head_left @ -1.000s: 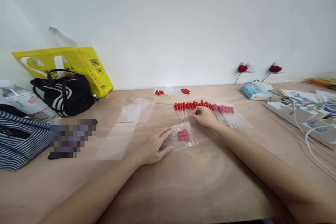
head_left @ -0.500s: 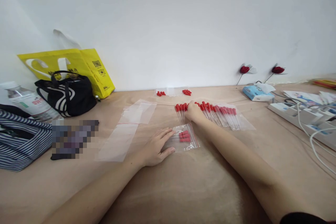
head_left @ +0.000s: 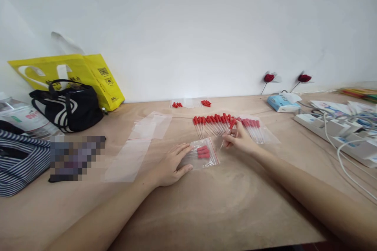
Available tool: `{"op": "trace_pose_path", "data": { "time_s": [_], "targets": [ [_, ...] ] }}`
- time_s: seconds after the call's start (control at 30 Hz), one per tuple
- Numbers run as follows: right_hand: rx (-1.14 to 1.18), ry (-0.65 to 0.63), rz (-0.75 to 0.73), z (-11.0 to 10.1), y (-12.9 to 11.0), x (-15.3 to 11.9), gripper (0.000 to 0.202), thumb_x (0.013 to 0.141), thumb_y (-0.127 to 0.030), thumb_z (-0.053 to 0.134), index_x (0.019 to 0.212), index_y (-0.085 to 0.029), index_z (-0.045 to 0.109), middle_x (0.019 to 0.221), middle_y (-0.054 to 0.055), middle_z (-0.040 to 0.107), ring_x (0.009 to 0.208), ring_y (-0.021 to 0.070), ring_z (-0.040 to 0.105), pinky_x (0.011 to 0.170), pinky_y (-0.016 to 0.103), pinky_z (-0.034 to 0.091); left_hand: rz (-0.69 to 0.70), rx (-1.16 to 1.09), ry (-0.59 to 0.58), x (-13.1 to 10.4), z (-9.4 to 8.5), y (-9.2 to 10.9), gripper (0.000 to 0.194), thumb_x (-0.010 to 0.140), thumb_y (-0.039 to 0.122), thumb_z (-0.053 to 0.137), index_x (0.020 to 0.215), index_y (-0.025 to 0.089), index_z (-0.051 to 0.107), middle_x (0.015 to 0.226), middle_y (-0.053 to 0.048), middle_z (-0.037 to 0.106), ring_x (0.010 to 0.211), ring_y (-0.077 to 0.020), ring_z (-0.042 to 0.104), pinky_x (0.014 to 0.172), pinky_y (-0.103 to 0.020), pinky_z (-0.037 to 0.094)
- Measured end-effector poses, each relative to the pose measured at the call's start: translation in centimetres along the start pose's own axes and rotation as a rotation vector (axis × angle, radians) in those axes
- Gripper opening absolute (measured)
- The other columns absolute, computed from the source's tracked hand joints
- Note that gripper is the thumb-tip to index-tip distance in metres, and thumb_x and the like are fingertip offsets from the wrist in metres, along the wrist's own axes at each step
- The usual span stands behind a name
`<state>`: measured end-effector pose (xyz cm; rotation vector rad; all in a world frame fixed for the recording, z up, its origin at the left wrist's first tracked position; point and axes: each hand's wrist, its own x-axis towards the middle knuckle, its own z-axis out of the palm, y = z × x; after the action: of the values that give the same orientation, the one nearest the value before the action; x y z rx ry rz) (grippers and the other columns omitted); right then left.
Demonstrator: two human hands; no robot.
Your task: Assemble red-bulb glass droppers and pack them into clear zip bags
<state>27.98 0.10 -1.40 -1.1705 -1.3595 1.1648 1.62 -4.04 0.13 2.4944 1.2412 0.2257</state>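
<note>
My left hand [head_left: 173,164] lies with its fingers spread over the left end of a clear zip bag [head_left: 210,161] with a red seal line. Inside that bag are several droppers [head_left: 203,151] with red rubber bulbs, their tubes partly under my fingers. My right hand [head_left: 238,138] pinches a single dropper [head_left: 223,144] just right of the bag, its thin clear tip pointing down and left toward the bag's mouth. Behind both hands a long row of droppers [head_left: 210,120] lies side by side, bulbs away from me; my right hand hides part of it.
Flat clear bags [head_left: 129,157] lie to the left. Bagged droppers [head_left: 206,103] rest by the wall. On the left stand a yellow bag [head_left: 108,90], a black bag [head_left: 79,106] and a striped bag [head_left: 23,160]. Tissues [head_left: 282,103] and a power strip [head_left: 330,133] are on the right.
My right hand has come back from the row toward the bag, now with a dropper in its fingers. My left hand stays on the bag. The view has shifted slightly to the right.
</note>
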Motion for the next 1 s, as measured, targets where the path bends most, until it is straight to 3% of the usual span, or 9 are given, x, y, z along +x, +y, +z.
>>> {"op": "trace_pose_path", "data": {
  "time_s": [0.2, 0.43, 0.73, 0.87, 1.0],
  "targets": [
    [0.188, 0.004, 0.048, 1.7, 0.9, -1.3, 0.044, 0.071, -0.045, 0.053, 0.095, -0.024, 0.023, 0.06, -0.007, 0.053, 0.045, 0.0114, 0.056, 0.042, 0.024, 0.046, -0.01, 0.013, -0.024, 0.1, 0.0, -0.1, 0.054, 0.085, 0.041, 0.037, 0.133, 0.019, 0.025, 0.14, -0.008, 0.025, 0.129, -0.0211, 0.02, 0.105, -0.039, 0.022],
    [0.241, 0.066, 0.064, 2.5, 1.1, -2.1, 0.045, 0.063, -0.036, 0.062, 0.089, -0.024, 0.028, 0.064, -0.007, 0.051, 0.052, 0.0116, 0.058, 0.051, 0.027, 0.049, -0.018, 0.033, -0.043, 0.1, -0.2, 0.1, 0.055, 0.085, 0.042, 0.036, 0.133, 0.018, 0.024, 0.141, -0.007, 0.024, 0.129, -0.0208, 0.02, 0.105, -0.04, 0.022],
    [0.186, 0.302, -0.05, -0.1, 1.7, -0.7, 0.045, 0.063, -0.032, 0.06, 0.096, -0.023, 0.032, 0.06, -0.008, 0.048, 0.048, 0.0096, 0.05, 0.043, 0.023, 0.04, -0.017, 0.013, -0.026, 0.0, -0.2, 0.0, 0.054, 0.085, 0.043, 0.036, 0.133, 0.021, 0.025, 0.141, -0.006, 0.025, 0.128, -0.0212, 0.022, 0.104, -0.039, 0.024],
    [0.179, 0.277, -0.05, 0.3, 1.5, -1.0, 0.046, 0.063, -0.033, 0.061, 0.098, -0.023, 0.032, 0.058, -0.008, 0.048, 0.049, 0.0104, 0.05, 0.044, 0.024, 0.042, -0.018, 0.008, -0.032, 0.1, -0.2, 0.0, 0.055, 0.085, 0.043, 0.036, 0.133, 0.02, 0.024, 0.141, -0.006, 0.025, 0.128, -0.0213, 0.022, 0.104, -0.04, 0.023],
    [0.26, 0.141, 0.006, 1.5, 1.2, -1.9, 0.044, 0.067, -0.041, 0.058, 0.098, -0.023, 0.032, 0.062, -0.006, 0.053, 0.05, 0.0109, 0.053, 0.048, 0.026, 0.045, -0.015, -0.004, -0.027, 0.1, -0.1, -0.1, 0.054, 0.085, 0.043, 0.037, 0.133, 0.02, 0.026, 0.14, -0.007, 0.025, 0.128, -0.0222, 0.023, 0.104, -0.041, 0.024]
  ]
}}
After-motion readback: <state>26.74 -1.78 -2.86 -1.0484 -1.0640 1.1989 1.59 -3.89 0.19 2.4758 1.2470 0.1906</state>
